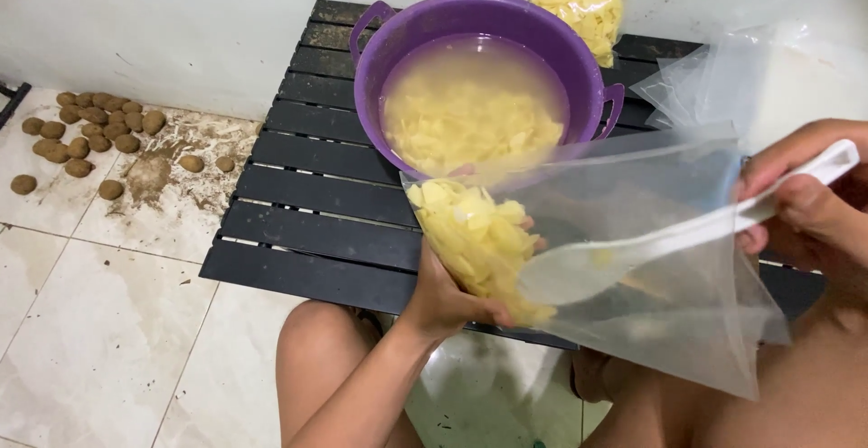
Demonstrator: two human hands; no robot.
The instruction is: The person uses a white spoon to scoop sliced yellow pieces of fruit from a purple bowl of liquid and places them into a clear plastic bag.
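My left hand (449,299) grips the bottom of a clear plastic bag (651,321) that lies on its side, holding a heap of yellow potato slices (475,235) inside it. My right hand (807,202) holds the handle of a white plastic spoon (624,254); its bowl is pushed inside the bag, close to the slices. Behind the bag stands a purple basin (407,32) with handles, filled with cloudy water and more slices.
The basin rests on a low black slatted table (316,204). A filled bag of slices (579,9) leans on the wall behind. Empty clear bags (714,82) lie at right. Several brown potatoes (86,132) and soil sit on the tiled floor at left.
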